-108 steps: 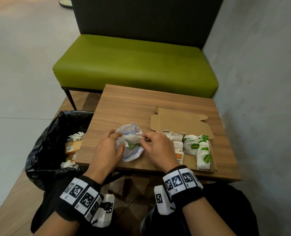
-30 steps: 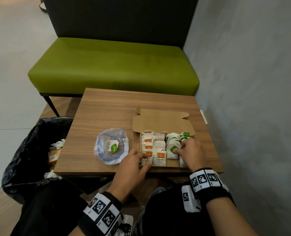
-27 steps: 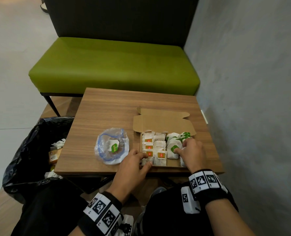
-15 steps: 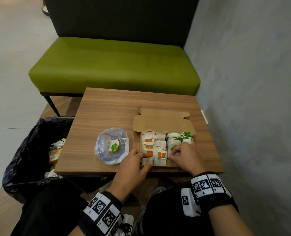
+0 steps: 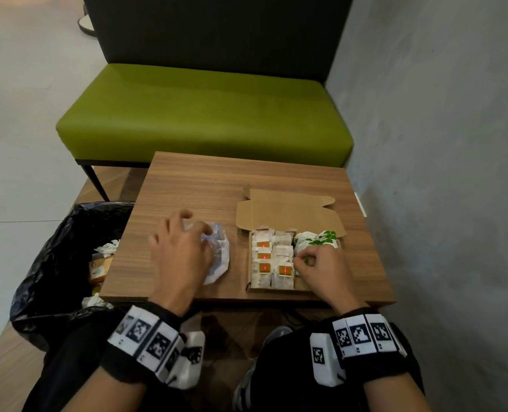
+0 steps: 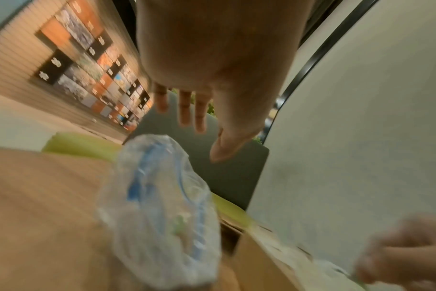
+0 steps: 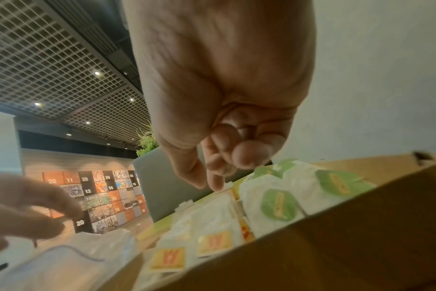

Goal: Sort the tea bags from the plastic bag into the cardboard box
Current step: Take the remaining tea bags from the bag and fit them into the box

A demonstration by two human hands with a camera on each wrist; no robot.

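A small wooden table [image 5: 205, 185] is set against a grey concrete wall [image 5: 443, 144], and everything else is placed relative to it. Beyond its far edge a bench with a green seat [image 5: 199, 111] and a dark backrest [image 5: 217, 28] is seen. At its left side a bin lined with a black bag [image 5: 53, 254] stands on the floor, with wrappers inside.

On the right part of the table an open cardboard box [image 5: 288, 212] is laid, its lid folded back. Orange-tagged tea bags [image 5: 273, 257] are packed in the box's left half and green-tagged tea bags [image 5: 318, 240] in its right half. To the left of the box, still on the table, a clear plastic bag [image 5: 220, 257] with a blue zip line is found; a green tag is faintly made out inside it in the left wrist view.

The left hand [image 5: 181, 251] is held over the plastic bag with fingers extended and loosely spread. The right hand [image 5: 321, 266] is held over the box, its fingers curled; whether anything is pinched cannot be told.
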